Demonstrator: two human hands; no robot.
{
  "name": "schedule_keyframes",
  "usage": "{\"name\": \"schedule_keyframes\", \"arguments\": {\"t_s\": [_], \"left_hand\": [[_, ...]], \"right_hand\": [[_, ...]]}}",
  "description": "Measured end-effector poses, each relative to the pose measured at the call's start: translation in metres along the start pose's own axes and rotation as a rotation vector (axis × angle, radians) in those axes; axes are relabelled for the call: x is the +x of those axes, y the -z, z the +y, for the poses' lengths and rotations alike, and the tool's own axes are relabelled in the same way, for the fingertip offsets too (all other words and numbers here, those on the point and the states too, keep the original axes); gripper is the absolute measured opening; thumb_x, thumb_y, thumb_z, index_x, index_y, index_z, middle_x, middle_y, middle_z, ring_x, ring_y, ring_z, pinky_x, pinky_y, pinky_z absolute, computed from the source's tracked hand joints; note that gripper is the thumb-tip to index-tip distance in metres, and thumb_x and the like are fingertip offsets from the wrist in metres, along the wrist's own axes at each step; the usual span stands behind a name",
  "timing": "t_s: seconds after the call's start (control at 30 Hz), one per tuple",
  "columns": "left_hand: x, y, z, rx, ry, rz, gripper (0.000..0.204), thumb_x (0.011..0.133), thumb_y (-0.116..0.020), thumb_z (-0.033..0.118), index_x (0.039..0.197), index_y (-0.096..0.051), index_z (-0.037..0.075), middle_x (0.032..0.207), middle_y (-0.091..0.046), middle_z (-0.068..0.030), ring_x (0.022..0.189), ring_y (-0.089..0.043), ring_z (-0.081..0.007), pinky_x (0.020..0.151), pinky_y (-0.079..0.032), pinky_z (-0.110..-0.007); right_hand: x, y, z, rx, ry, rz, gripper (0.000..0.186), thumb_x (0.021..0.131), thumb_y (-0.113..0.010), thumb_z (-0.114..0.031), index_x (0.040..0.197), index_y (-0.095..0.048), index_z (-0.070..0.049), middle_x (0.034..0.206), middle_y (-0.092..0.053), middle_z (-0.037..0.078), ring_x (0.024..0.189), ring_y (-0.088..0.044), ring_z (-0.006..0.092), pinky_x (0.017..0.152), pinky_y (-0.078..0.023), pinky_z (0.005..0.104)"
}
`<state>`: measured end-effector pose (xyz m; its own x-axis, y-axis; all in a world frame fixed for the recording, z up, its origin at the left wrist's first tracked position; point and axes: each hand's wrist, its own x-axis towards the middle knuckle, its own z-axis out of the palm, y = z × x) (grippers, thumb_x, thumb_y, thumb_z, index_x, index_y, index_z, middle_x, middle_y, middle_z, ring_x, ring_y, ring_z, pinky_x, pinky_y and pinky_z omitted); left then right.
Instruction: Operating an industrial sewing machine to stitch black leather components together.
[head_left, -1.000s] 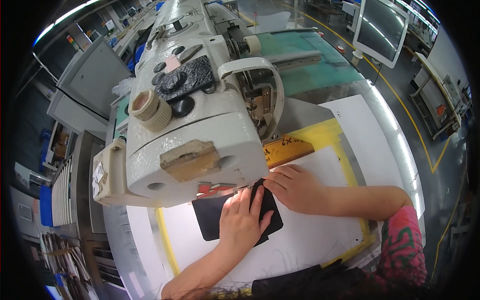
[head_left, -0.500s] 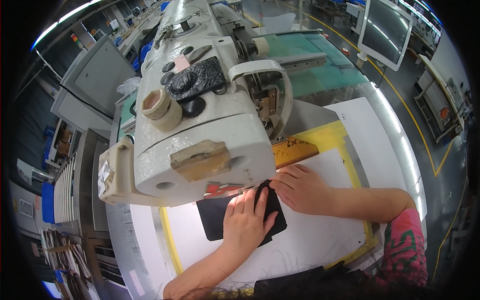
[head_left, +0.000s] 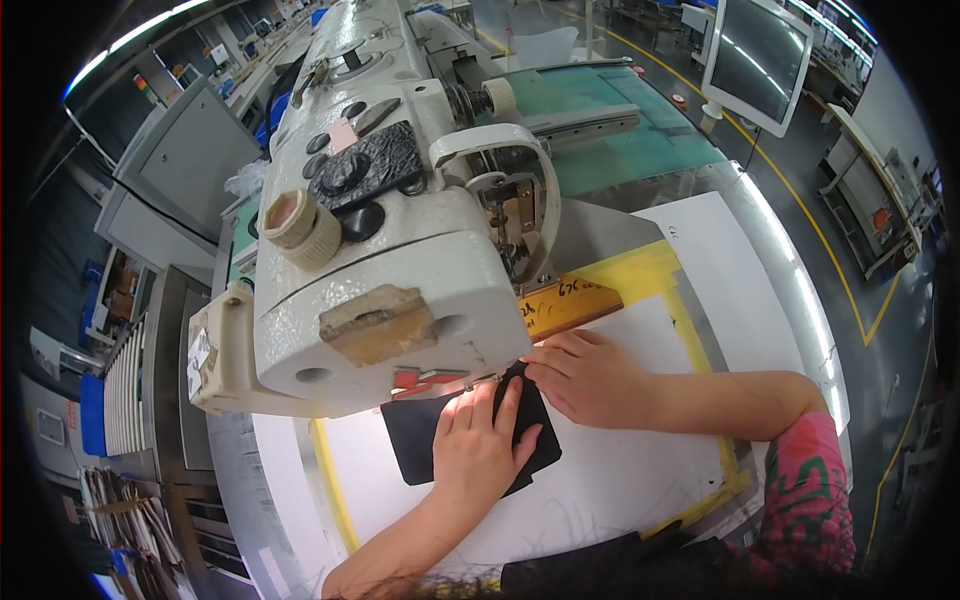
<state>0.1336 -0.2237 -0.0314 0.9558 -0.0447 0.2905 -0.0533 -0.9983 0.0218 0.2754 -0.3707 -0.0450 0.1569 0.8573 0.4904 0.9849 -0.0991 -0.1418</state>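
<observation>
A flat black piece [head_left: 408, 447], rounded at its corners and looking like fabric or leather, lies under the head of a large white sewing machine [head_left: 400, 255]. My left hand [head_left: 475, 445] rests flat on it, fingers stretched forward and thumb out to the side. At the piece's far right edge, my right hand [head_left: 590, 380] has its fingers bent together on a narrow black part, pinching it. The machine head hides the far edge of the piece and my left fingertips are close beneath it.
White sheeting bordered with yellow tape [head_left: 690, 300] covers the work surface. A yellow block with handwriting [head_left: 570, 305] sits beyond my right hand. More black material [head_left: 590, 568] lies at the near edge. A monitor [head_left: 757, 65] stands at the far right.
The whole view has shifted slightly, so the machine appears a little further left. Both hands keep nearly the same place on the black piece.
</observation>
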Motion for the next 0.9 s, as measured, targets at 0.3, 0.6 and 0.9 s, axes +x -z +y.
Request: {"name": "schedule_keyframes", "arguments": {"t_s": [0.3,0.6,0.9], "left_hand": [[-0.0019,-0.0023,-0.0020,-0.023,-0.007,0.024,0.055,0.079,-0.068,0.038,0.124,-0.058,0.007,0.116,-0.057,-0.0143,0.101,-0.056,-0.0291,0.092,-0.043,-0.038],[-0.0034,0.0000,0.0004,-0.023,0.029,0.000,0.059,0.075,-0.073,0.031,0.126,-0.056,0.009,0.124,-0.053,-0.0130,0.109,-0.053,-0.0285,0.093,-0.042,-0.038],[-0.0001,0.0011,0.0010,-0.018,0.053,-0.006,0.058,0.075,-0.072,0.029,0.127,-0.054,0.009,0.127,-0.051,-0.0123,0.111,-0.052,-0.0272,0.095,-0.041,-0.038]], "right_hand": [[0.0008,-0.0023,0.0019,0.044,-0.003,0.038,0.021,0.077,-0.065,-0.013,0.096,-0.063,-0.004,0.106,-0.062,0.004,0.098,-0.056,0.0204,0.086,-0.048,0.0343],[0.0012,-0.0030,0.0017,0.130,-0.022,0.105,0.019,0.078,-0.067,-0.013,0.094,-0.061,-0.006,0.093,-0.061,0.004,0.087,-0.058,0.0222,0.077,-0.049,0.0348],[0.0034,-0.0041,0.0039,0.112,-0.054,0.129,0.015,0.078,-0.069,-0.015,0.088,-0.061,-0.008,0.087,-0.059,0.006,0.085,-0.058,0.0239,0.075,-0.049,0.0363]]}}
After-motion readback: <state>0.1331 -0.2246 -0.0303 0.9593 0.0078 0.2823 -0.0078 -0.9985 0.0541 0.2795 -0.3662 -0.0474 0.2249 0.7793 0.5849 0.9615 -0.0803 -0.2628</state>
